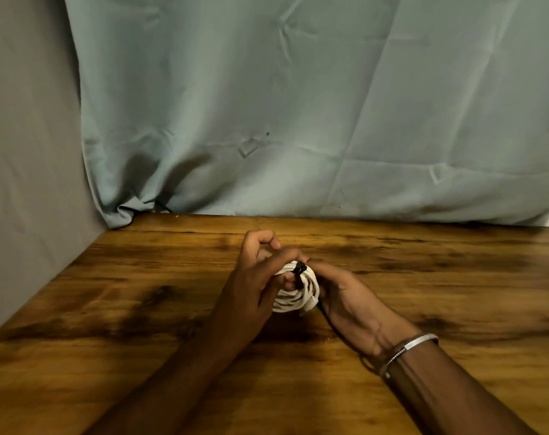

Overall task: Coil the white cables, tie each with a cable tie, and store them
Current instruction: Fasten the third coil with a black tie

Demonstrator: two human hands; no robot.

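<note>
A coiled white cable point(293, 296) is held between both hands just above the wooden table point(141, 309), near its middle. A black cable tie point(299, 269) wraps the top of the coil. My left hand point(257, 277) grips the coil's left side, its thumb and fingers pinched at the tie. My right hand point(345, 296) holds the coil's right side from behind, and a thin dark strand runs down along its palm. The far side of the coil is hidden by my fingers.
A pale blue-green cloth point(298, 105) hangs behind the table's far edge. A grey wall point(25, 152) borders the left side. A metal bangle point(408, 346) circles my right wrist.
</note>
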